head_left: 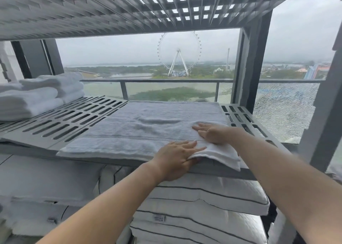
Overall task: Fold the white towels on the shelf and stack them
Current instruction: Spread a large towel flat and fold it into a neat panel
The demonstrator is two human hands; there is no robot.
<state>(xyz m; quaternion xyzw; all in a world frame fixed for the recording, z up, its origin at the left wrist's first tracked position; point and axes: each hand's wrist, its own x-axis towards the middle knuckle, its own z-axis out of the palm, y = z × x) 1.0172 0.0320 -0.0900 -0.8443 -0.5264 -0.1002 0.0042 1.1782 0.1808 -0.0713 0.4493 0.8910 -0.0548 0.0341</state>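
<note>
A white towel [148, 129] lies spread flat on the right half of the slotted grey shelf [61, 121]. Its near edge hangs a little over the shelf's front. My left hand [175, 160] pinches the towel's near right edge, thumb under the cloth and fingers on top. My right hand [212, 132] rests palm down with fingers spread on the towel, just beyond the left hand. A stack of folded white towels [37, 95] sits at the far left of the same shelf.
Striped pillows [203, 206] are piled on the level below, with white bedding [46, 188] to their left. Another slotted shelf [111, 7] hangs close overhead. A dark upright post [251, 68] stands at the right, with a window and railing behind.
</note>
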